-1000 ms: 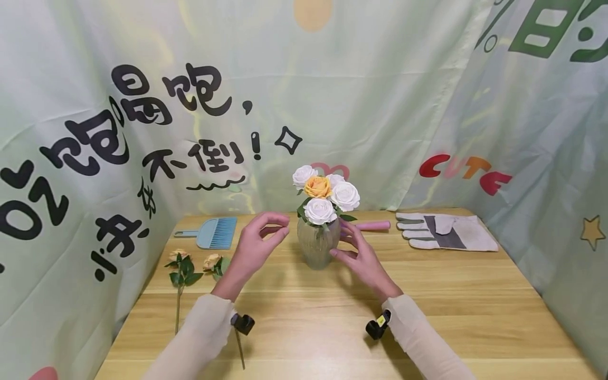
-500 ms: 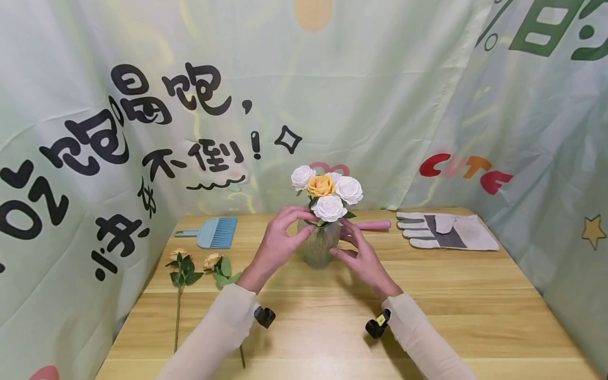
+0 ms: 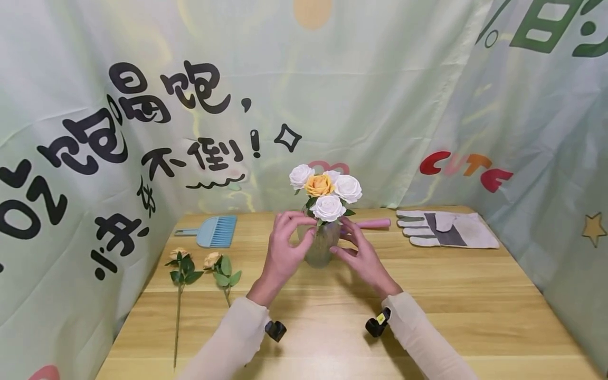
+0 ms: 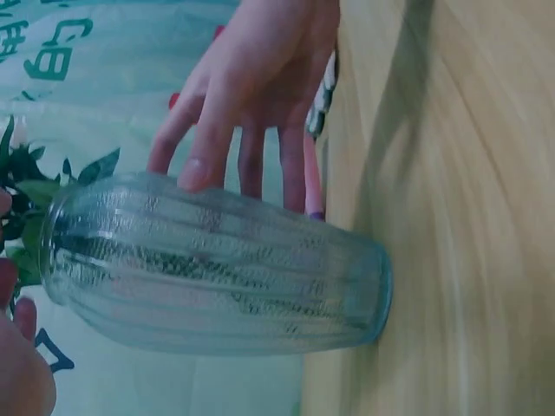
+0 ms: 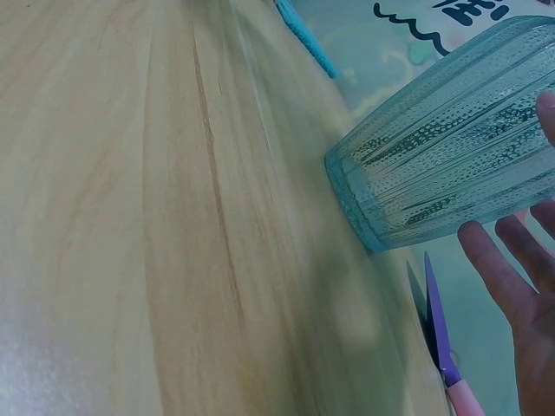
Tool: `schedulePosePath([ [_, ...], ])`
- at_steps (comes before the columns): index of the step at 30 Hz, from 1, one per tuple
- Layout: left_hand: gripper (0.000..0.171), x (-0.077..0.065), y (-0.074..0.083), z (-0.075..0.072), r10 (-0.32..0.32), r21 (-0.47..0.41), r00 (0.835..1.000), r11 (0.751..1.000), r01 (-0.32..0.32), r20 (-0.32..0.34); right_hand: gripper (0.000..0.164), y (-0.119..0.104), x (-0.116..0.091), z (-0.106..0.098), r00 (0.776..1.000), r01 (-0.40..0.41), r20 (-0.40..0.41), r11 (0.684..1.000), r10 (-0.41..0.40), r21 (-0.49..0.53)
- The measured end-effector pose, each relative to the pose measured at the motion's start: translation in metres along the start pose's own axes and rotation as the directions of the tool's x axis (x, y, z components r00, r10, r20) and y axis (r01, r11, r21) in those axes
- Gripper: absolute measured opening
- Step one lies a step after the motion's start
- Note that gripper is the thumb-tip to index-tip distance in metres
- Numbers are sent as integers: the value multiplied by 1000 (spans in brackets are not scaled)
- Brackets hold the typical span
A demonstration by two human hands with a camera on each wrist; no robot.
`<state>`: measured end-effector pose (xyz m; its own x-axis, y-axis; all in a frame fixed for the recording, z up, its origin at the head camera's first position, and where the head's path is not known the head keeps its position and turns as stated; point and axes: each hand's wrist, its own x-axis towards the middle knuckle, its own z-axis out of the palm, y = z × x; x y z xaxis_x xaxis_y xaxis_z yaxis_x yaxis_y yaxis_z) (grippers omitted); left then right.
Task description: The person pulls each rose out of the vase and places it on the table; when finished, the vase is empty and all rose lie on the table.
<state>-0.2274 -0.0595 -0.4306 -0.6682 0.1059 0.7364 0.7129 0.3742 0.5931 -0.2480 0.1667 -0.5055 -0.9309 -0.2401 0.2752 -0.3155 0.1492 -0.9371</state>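
A ribbed clear glass vase [image 3: 319, 248] stands upright on the table and holds several white roses [image 3: 329, 208] and one orange rose [image 3: 319, 186]. My left hand [image 3: 287, 240] is at the vase's mouth, pinching the stem just below the front white rose between thumb and forefinger. At the vase's right side, my right hand [image 3: 363, 253] cups the glass, its thumb on the near side and its fingers [image 4: 251, 165] reaching round behind. In the left wrist view the vase [image 4: 217, 269] lies sideways because the camera is turned. The right wrist view shows its base [image 5: 351, 204] on the table.
Two orange-yellow roses [image 3: 178, 277] [image 3: 222, 269] lie on the table at the left. Behind them is a light-blue dustpan with a brush [image 3: 216, 232]. A pink-handled tool [image 3: 375, 224] with a purple blade [image 5: 436, 321] lies behind the vase. Work gloves [image 3: 446, 229] are at the back right.
My left hand has moved right from beside the vase to the stems at its mouth. The front white rose has shifted slightly right. My right hand has stayed on the vase.
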Motion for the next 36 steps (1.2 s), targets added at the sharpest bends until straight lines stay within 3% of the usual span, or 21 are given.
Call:
schedulePosePath([
  [4, 16, -3, 3, 7, 46, 19, 999, 999, -46, 13, 81, -1, 1, 0, 1000, 12, -6, 1000, -12, -5],
  [16, 15, 8, 4, 16, 63, 125, 998, 990, -66, 22, 80, -1, -1, 2, 1000, -1, 1, 1000, 1, -6],
  [20, 11, 9, 5, 18, 90, 187, 996, 978, -89, 5, 80, -1, -1, 2, 1000, -6, 3, 1000, 6, -3],
  [25, 12, 9, 5, 20, 118, 287, 992, 950, -126, 46, 81, -1, -2, 2, 1000, -1, 4, 1000, 1, -3],
  [28, 14, 10, 5, 19, 114, 266, 993, 956, -120, 39, 80, -2, -1, 2, 1000, 6, 6, 1000, -6, -7],
  [36, 11, 23, 9, 1, 101, 69, 992, 993, -96, -80, 80, -3, -2, 3, 1000, -5, 3, 1000, 5, -8],
])
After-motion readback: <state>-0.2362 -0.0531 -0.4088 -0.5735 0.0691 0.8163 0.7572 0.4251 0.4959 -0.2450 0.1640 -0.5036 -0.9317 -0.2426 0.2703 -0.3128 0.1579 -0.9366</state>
